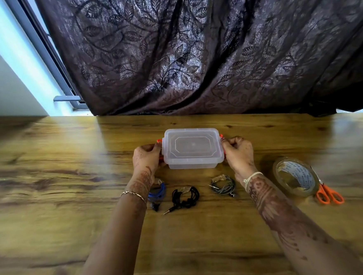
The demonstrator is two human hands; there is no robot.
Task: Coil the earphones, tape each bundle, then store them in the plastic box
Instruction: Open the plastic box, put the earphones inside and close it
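Bench (pixel 51 189) under everything. Plastic box (pixel 193 149) at 12, lid on, long axis 9-to-3. My left hand (pixel 146 158) & right hand (pixel 239 152) have fingers clenched on its orange end clips. At 6: blue earphones (pixel 158 192), black earphones (pixel 186 198), grey earphones (pixel 223 187), coiled.

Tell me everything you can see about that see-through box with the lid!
The plastic box is small, rectangular and cloudy-clear, with rounded corners. Its lid is on, with a raised panel in the middle. Orange clips show at both short ends. It looks empty inside. It sits flat on the wooden table, beyond three earphone bundles. The left hand and right hand each have a grip on one end, at the clips.
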